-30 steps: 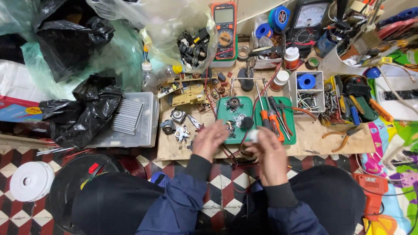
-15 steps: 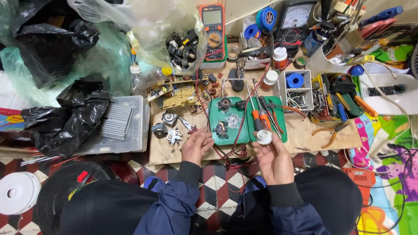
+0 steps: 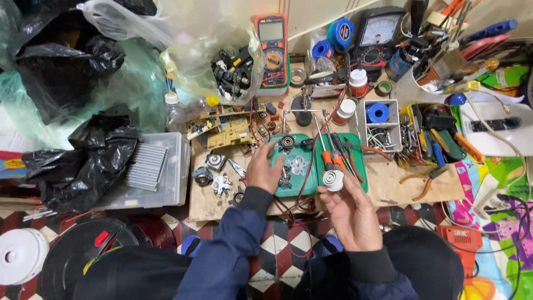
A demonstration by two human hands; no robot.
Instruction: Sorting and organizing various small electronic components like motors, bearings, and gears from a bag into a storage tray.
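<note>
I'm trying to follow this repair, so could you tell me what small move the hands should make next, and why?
Probably the left hand should pick one small metal part out of the left green tray and bring it to the white disc. The right hand holds that disc up in its fingertips, clear of the board, while the left hand rests at the tray's edge beside the loose parts.

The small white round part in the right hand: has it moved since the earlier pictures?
Yes. The small white round part has shifted rightwards, from the green tray's left half to its right half.
</note>
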